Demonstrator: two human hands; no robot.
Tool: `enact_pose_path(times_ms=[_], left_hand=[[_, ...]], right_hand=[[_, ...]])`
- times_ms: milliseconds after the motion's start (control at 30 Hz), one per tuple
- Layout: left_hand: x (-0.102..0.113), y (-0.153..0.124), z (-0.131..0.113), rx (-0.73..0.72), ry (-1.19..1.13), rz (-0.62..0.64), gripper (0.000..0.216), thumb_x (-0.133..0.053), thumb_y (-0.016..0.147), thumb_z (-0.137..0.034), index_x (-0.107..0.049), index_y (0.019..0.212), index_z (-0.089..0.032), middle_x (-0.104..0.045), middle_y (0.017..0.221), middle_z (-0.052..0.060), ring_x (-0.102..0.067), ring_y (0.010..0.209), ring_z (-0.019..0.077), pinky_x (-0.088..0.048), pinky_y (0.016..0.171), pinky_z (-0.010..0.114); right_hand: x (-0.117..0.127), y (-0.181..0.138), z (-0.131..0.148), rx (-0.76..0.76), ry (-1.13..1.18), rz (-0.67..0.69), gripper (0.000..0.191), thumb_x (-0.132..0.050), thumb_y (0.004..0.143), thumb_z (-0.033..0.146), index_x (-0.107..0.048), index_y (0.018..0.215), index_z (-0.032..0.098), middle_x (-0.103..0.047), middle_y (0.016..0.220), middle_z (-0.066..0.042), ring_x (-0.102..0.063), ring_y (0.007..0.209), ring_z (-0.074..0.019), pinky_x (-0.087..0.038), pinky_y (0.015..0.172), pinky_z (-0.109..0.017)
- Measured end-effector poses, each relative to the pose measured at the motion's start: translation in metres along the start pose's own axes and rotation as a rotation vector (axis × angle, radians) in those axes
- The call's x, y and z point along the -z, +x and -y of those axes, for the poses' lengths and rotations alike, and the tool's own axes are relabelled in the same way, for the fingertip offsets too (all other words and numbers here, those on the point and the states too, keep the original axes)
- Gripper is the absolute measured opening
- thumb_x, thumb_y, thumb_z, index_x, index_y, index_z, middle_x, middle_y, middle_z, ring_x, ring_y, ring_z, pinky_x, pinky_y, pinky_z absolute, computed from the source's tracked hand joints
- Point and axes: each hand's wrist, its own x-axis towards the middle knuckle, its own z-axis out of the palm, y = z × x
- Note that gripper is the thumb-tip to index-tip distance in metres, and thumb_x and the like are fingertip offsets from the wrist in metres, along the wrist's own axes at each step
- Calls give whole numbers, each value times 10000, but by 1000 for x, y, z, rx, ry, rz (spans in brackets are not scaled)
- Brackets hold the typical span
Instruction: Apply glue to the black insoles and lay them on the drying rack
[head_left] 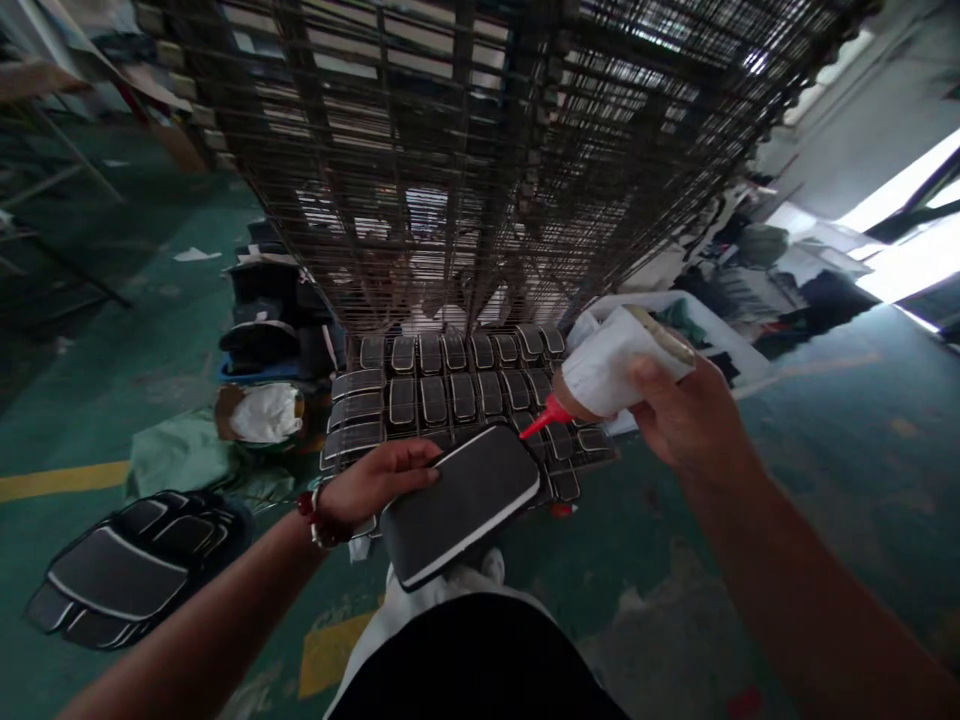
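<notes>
My left hand [390,478] grips the left edge of a dark rectangular panel [472,500] with rounded corners and pale lines along its long sides. The thumb lies on top of the panel; the other fingers are partly hidden by it. In my right hand [682,400] is a squeeze bottle [611,365], wrapped in white, with a red pointed nozzle [551,415]. The bottle is tilted, and its tip is at the panel's upper right edge. From this view I cannot tell whether the tip touches or whether anything comes out.
A tall wire rack [450,170] stands ahead, with rows of small dark panels [463,397] on its lowest tier. Dark pieces are stacked [262,300] at its left. A black backpack-shaped piece [124,570] lies on the green floor. A white sack [705,320] is at the right.
</notes>
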Motion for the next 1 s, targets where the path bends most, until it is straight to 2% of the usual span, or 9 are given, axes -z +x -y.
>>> enact_pose_path(times_ms=[67,200,300,367,467,600,800,1000], left_hand=[[-7,5,-6,-11,24,7,232,-817,819,-361,-748,943,-177,-775,872,51,-683,699,156,-527,643,245],[-15,6,-19,-15,53,49,182,-808,824,-336,-765,915,-185,-785,864,59,-694,700,166,-533,635,249],[-16,3,-27,-20,66,41,168,-812,813,-328,-779,908,-193,-794,872,59,-708,707,172,-543,652,253],[-16,1,-32,-30,78,44,162,-804,816,-326,-787,908,-194,-798,874,68,-712,702,178,-543,644,256],[-17,-2,-36,-34,102,64,159,-783,836,-326,-796,907,-184,-800,879,87,-720,710,188,-546,644,260],[-19,-5,-40,-45,131,90,157,-781,842,-321,-800,909,-180,-800,887,88,-729,740,196,-563,677,271],[-20,-7,-44,-35,106,90,129,-795,825,-296,-804,874,-177,-796,840,80,-721,706,177,-553,648,240],[-16,-10,-41,-32,74,79,143,-793,817,-299,-816,894,-182,-808,862,95,-735,715,207,-577,650,274]], right_hand=[[6,4,-1,-7,-6,15,397,-906,741,451,-751,1040,242,-681,877,-23,-585,690,-180,-511,524,-285],[15,9,-1,-27,67,5,353,-886,744,499,-729,935,247,-636,765,-13,-558,619,-180,-501,498,-302],[20,12,-2,-42,129,-80,339,-875,746,496,-735,916,238,-670,857,-40,-615,720,-200,-560,593,-322],[23,13,-3,-63,162,-112,366,-893,715,495,-732,894,219,-684,930,-55,-626,757,-199,-560,597,-311],[25,14,-7,-86,179,-125,391,-913,687,485,-719,883,208,-688,931,-64,-652,811,-219,-563,596,-308],[26,13,-18,-86,123,-134,371,-870,739,551,-723,896,249,-700,907,-60,-698,965,-284,-629,665,-359],[26,10,-25,-106,47,-116,345,-829,776,599,-701,902,305,-673,813,-42,-697,824,-275,-625,580,-389],[20,7,-22,-124,140,-93,333,-857,790,517,-715,928,249,-652,792,-22,-619,684,-195,-486,470,-280]])
